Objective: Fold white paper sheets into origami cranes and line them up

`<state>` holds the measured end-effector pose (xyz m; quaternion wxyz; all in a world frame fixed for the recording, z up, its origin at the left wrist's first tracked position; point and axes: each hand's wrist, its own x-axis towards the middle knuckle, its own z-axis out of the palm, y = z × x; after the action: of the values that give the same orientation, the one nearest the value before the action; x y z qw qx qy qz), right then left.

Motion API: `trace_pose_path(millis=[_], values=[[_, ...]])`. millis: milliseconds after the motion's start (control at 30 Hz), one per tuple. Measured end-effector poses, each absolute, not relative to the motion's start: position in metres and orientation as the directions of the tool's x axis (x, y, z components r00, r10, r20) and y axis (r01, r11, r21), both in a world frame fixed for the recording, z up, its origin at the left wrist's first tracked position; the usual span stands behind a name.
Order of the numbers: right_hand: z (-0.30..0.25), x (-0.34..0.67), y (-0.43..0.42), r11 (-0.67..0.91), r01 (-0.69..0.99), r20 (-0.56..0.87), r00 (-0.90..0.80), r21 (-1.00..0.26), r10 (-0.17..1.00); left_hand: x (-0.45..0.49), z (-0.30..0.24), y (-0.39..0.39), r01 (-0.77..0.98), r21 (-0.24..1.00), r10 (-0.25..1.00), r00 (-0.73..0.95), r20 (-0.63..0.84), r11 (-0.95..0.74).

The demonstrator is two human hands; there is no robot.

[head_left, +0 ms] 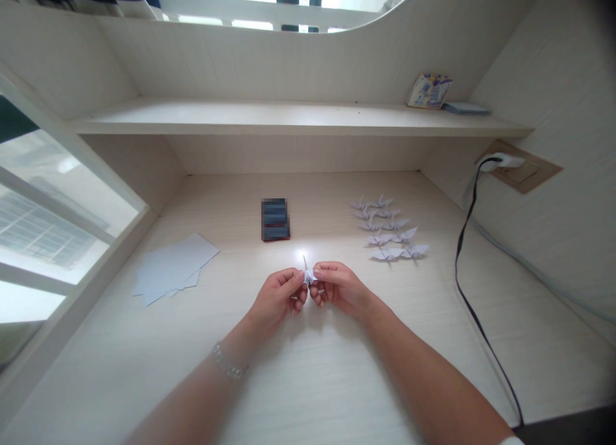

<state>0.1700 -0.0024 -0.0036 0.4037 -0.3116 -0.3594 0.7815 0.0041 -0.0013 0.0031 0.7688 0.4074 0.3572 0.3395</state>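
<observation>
A small folded white paper piece (308, 275), with one thin point sticking up, is pinched between both hands above the middle of the desk (308, 381). My left hand (279, 295) grips its left side with fingers curled. Fingers of my right hand (337, 286) are closed on its right side. A bead bracelet (230, 364) circles my left wrist. Several finished white paper cranes (389, 230) lie in a column to the right of my hands. A loose stack of white paper sheets (173, 266) lies to the left.
A dark phone (275, 219) lies flat behind my hands. A black cable (469, 265) runs from a wall socket (514, 165) down the desk's right side. On the shelf (240, 119) above sit a small packet (429, 90) and a flat pad. A window frame borders the left.
</observation>
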Motion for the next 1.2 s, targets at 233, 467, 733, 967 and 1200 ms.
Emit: trace_pose_path(millis=[233,467,733,967,1200], values=[[-0.002,0.169,-0.003,-0.430,-0.429,-0.202,-0.481,-0.795,0.853,0.005,0.004,-0.001,-0.251,0.858,0.814,0.511,-0.276,0.449],[0.000,0.164,-0.006,-0.451,-0.554,-0.168,-0.486,-0.700,0.858,0.009,0.004,-0.005,-0.377,0.796,0.827,0.502,-0.253,0.473],[-0.003,0.160,-0.006,-0.434,-0.612,-0.131,-0.475,-0.661,0.870,0.011,0.004,-0.005,-0.434,0.767,0.830,0.511,-0.223,0.473],[-0.003,0.160,-0.005,-0.452,-0.591,-0.170,-0.471,-0.668,0.866,0.011,0.006,-0.004,-0.439,0.781,0.846,0.493,-0.204,0.444],[-0.006,0.162,-0.003,-0.471,-0.584,-0.217,-0.452,-0.661,0.865,0.010,0.003,-0.003,-0.471,0.763,0.853,0.482,-0.199,0.444]])
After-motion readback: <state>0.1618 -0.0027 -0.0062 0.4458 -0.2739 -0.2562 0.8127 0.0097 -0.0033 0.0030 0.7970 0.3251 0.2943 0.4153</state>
